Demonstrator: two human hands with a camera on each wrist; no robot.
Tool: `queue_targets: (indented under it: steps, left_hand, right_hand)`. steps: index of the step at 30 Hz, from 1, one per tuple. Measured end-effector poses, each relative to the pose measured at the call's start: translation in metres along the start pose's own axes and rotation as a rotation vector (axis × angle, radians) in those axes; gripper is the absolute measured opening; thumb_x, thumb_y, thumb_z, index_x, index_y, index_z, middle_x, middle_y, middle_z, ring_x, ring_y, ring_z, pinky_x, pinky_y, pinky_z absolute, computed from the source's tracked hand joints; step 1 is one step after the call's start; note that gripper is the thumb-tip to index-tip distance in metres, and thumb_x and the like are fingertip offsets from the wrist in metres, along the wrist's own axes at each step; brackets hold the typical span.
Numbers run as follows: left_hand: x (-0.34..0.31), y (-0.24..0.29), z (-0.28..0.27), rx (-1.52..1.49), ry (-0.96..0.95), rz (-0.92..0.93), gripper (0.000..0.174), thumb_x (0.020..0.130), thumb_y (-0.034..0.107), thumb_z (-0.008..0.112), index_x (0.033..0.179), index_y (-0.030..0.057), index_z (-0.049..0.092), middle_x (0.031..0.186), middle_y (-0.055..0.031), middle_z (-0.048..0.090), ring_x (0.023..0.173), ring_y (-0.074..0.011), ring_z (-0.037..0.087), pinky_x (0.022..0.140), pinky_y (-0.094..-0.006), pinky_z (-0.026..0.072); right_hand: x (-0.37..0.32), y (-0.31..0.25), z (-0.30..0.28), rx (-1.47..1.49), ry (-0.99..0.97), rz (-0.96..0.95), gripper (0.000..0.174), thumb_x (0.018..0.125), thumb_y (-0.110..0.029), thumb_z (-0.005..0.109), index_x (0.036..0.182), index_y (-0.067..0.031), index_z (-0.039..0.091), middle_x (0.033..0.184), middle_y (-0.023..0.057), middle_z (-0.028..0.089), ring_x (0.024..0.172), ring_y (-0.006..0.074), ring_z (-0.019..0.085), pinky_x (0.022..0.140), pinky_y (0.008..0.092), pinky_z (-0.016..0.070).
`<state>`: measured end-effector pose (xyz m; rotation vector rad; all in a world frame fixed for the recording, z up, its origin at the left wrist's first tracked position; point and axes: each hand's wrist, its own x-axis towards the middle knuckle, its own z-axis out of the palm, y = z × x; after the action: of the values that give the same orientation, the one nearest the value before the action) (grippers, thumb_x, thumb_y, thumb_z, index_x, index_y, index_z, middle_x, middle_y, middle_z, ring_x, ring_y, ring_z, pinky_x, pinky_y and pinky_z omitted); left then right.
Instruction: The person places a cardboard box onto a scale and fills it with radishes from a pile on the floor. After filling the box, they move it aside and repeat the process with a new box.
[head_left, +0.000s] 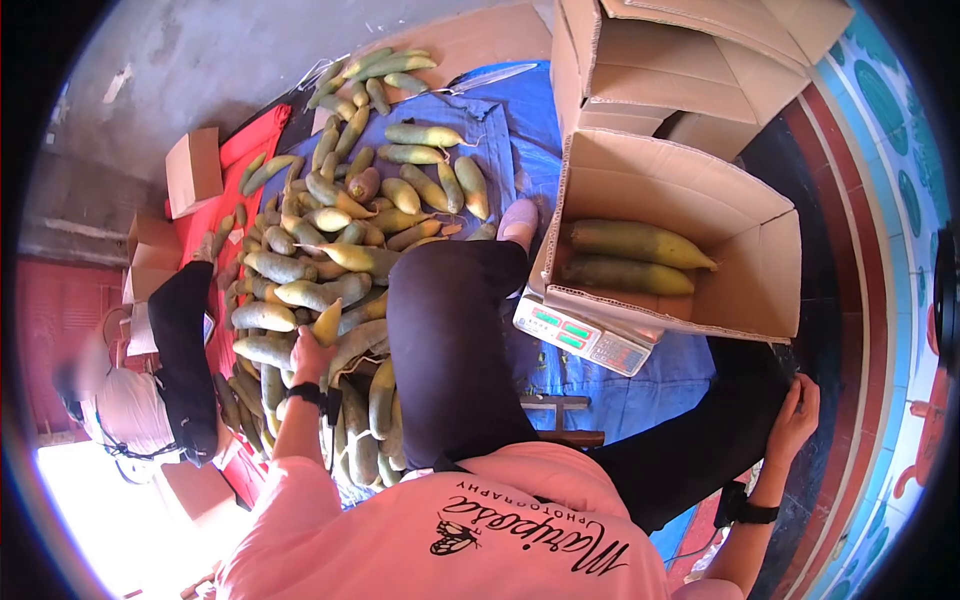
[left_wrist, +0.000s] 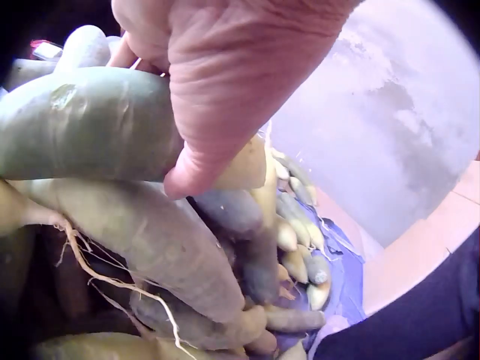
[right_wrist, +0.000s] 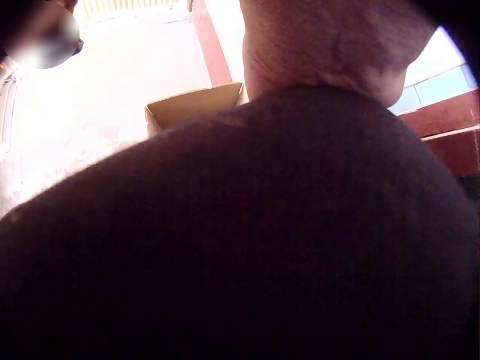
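Note:
My left hand (head_left: 308, 358) is at the near side of a big heap of green radishes (head_left: 265, 316). In the left wrist view its thumb lies along one thick green radish (left_wrist: 90, 127), with the fingers over the far side, gripping it. The pale yellowish tip (head_left: 327, 322) of that radish sticks out past the hand. A paler radish (left_wrist: 150, 232) with stringy roots lies just below. My right hand (head_left: 795, 415) rests on my right knee, fingers loosely bent and holding nothing; in the right wrist view the dark trouser leg (right_wrist: 247, 225) hides the fingers.
A cardboard box (head_left: 740, 240) holding two long radishes (head_left: 635, 243) stands on a digital scale (head_left: 585, 335) to the right. More boxes (head_left: 690, 60) are stacked behind it. Blue sheeting (head_left: 640, 385) covers the floor. Another person (head_left: 140, 400) sits at the left beyond the heap.

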<state>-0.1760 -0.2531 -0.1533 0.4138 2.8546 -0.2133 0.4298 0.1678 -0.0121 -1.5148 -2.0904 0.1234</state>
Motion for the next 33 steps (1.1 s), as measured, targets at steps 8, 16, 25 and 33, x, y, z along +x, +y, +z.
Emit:
queue_targets:
  steps: [8, 16, 25, 33]
  left_hand:
    - [-0.036, 0.068, -0.128, -0.727, 0.483, 0.266, 0.058, 0.075, 0.023, 0.072, 0.12, 0.0001, 0.043, 0.101, -0.0145, 0.059, 0.09, -0.0228, 0.058, 0.079, -0.0343, 0.0472]
    - [-0.123, 0.204, -0.27, -1.845, 0.004, 0.746, 0.052, 0.084, 0.019, 0.064, 0.124, -0.0046, 0.041, 0.114, -0.0185, 0.057, 0.106, -0.0293, 0.057, 0.096, -0.0412, 0.043]
    - [-0.204, 0.339, -0.245, -1.856, -0.95, 0.746, 0.049, 0.089, 0.034, 0.058, 0.121, 0.0, 0.042, 0.113, -0.0119, 0.056, 0.107, -0.0219, 0.054, 0.095, -0.0364, 0.0416]
    - [-0.149, 0.345, -0.219, -0.96, -0.292, 1.254, 0.053, 0.084, 0.027, 0.065, 0.125, 0.0021, 0.043, 0.135, -0.0201, 0.036, 0.127, -0.0284, 0.036, 0.104, -0.0386, 0.0304]
  right_hand:
    - [0.005, -0.007, 0.0, 0.041, 0.004, 0.009, 0.009, 0.088, -0.004, 0.052, 0.092, 0.0015, 0.059, 0.083, 0.0126, 0.058, 0.075, 0.0246, 0.058, 0.069, 0.0305, 0.0457]
    - [0.014, -0.098, -0.028, 0.236, 0.04, -0.156, 0.012, 0.084, 0.001, 0.055, 0.095, 0.0008, 0.058, 0.087, 0.0134, 0.058, 0.079, 0.0256, 0.058, 0.073, 0.0315, 0.0457]
    - [0.038, -0.209, -0.019, 0.698, -0.409, -0.444, 0.067, 0.069, -0.019, 0.076, 0.127, -0.0026, 0.045, 0.114, 0.017, 0.056, 0.099, 0.0315, 0.057, 0.084, 0.0364, 0.0459]
    - [0.078, -0.177, -0.023, 0.804, -0.48, -0.069, 0.063, 0.071, -0.013, 0.072, 0.126, 0.0024, 0.046, 0.112, 0.0094, 0.058, 0.102, 0.0161, 0.055, 0.088, 0.0288, 0.0432]
